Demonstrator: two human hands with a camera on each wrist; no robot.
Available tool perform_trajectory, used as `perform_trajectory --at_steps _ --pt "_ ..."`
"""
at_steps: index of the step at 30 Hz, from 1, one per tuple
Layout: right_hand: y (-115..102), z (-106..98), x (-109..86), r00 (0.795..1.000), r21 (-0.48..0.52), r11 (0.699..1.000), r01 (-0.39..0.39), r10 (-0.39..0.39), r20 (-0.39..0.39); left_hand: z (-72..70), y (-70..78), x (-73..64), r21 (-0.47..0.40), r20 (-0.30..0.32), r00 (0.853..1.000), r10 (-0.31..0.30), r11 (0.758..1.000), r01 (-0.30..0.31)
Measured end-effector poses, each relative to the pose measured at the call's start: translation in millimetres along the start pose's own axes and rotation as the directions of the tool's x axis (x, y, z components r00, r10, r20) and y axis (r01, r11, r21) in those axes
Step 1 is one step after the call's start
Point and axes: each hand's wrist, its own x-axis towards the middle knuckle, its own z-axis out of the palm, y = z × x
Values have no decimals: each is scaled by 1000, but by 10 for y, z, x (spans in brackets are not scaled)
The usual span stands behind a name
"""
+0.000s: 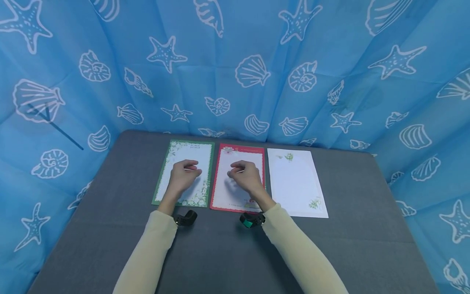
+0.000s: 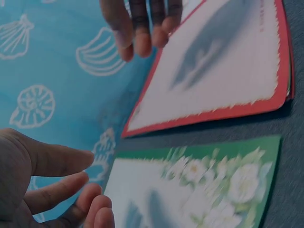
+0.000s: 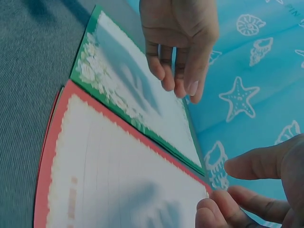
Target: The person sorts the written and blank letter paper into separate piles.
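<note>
Over the green-bordered sheet of paper (image 1: pixel 191 152), patterned with white flowers, my left hand (image 1: pixel 181 176) hovers with fingers loosely bent and nothing in them. My right hand (image 1: pixel 247 176) is likewise above the red-bordered sheet (image 1: pixel 221 196), thumb and fingers apart and holding nothing. Both hands cast shadows on the paper below. In the left wrist view, more edges show beneath the red-bordered sheet (image 2: pixel 228 80), so it lies on other sheets. The right wrist view has the green-bordered sheet (image 3: pixel 128 71) lying close beside the red one.
To the right of the red-bordered sheet lies a white sheet (image 1: pixel 298 185) with small green leaf prints. All the paper is on a dark grey table (image 1: pixel 220 257), near its far edge. Behind it hangs a blue curtain (image 1: pixel 227 53) with white shells and starfish.
</note>
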Motion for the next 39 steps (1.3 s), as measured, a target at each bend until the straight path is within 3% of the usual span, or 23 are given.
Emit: perform_trajectory --at_steps 9,19,31,39 --pt "111 -210 -61 998 -3 998 62 -62 5 185 29 -16 -17 72 997 36 999 -35" --pt "326 -385 -96 999 -28 999 30 -31 -11 349 75 -25 3 116 991 58 998 -59" --pt "496 -569 -114 998 -98 995 -13 6 -70 509 119 -3 95 112 988 110 988 -121" --pt "598 -643 -94 993 -169 985 -43 23 -117 625 149 31 195 69 991 116 973 -127"
